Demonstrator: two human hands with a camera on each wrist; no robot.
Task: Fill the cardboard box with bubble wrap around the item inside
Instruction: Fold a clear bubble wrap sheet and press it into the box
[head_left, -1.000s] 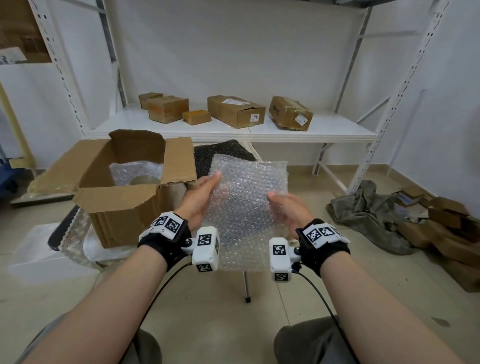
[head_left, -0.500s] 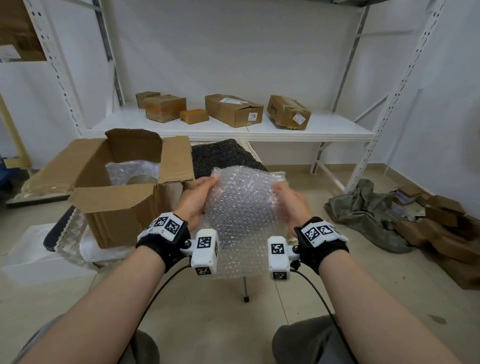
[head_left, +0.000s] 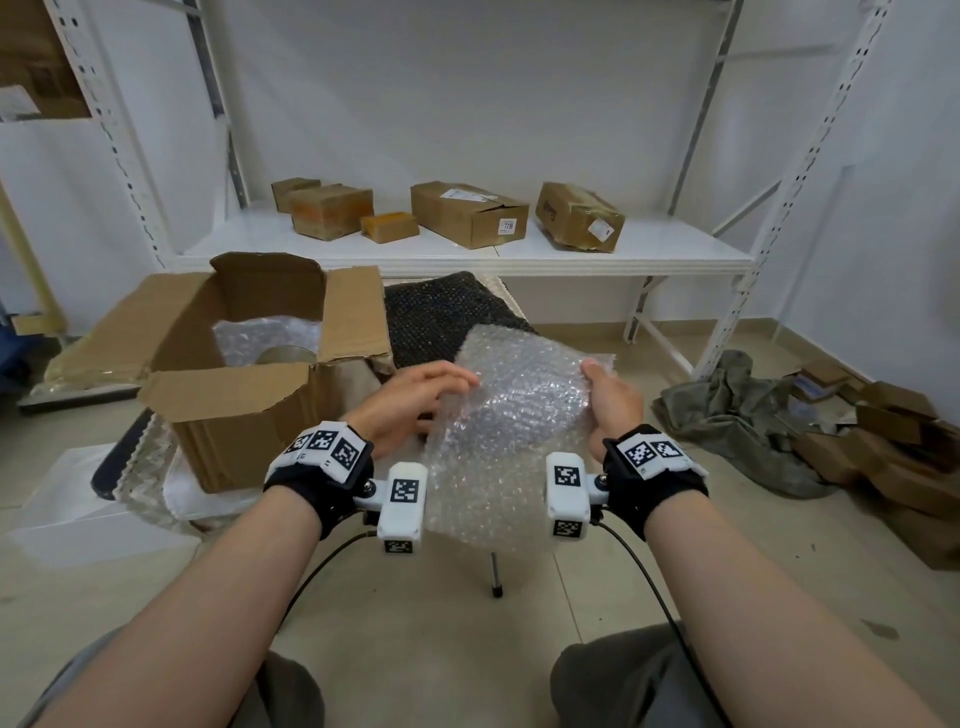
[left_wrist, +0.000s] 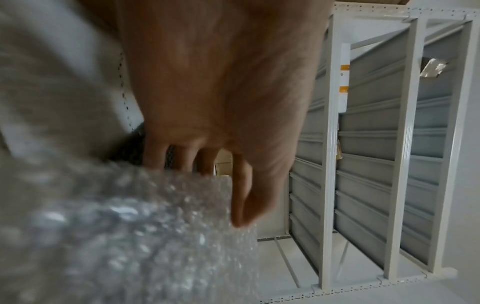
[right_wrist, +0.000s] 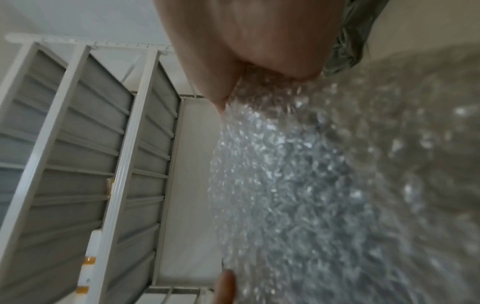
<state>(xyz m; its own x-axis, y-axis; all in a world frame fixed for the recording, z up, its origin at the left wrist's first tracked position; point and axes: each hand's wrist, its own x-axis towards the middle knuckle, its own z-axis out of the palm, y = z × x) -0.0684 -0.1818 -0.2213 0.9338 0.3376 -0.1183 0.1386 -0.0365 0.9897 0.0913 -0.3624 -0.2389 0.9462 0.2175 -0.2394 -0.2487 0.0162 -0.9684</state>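
A clear bubble wrap sheet (head_left: 514, 421) is held in the air between my hands, tilted almost flat. My left hand (head_left: 415, 400) lies palm down over its left edge, fingers on top and thumb underneath (left_wrist: 241, 195). My right hand (head_left: 610, 402) grips the right edge with the thumb on top. The wrap (left_wrist: 130, 236) fills the lower left of the left wrist view, and the same wrap (right_wrist: 324, 185) fills the right of the right wrist view. The open cardboard box (head_left: 244, 415) stands to the left. Inside it are more bubble wrap and a round item (head_left: 285, 356).
A dark knitted mat (head_left: 447, 317) lies behind the sheet. The white shelf (head_left: 675, 249) beyond holds several cardboard boxes (head_left: 467, 213). A heap of green cloth (head_left: 737, 410) and flattened cardboard (head_left: 893, 447) lie on the floor at right. One box flap (head_left: 358, 312) stands up beside my left hand.
The sheet was bowed upright between both palms; now it is tipped flatter and further right. My left hand has turned palm down onto its left edge.
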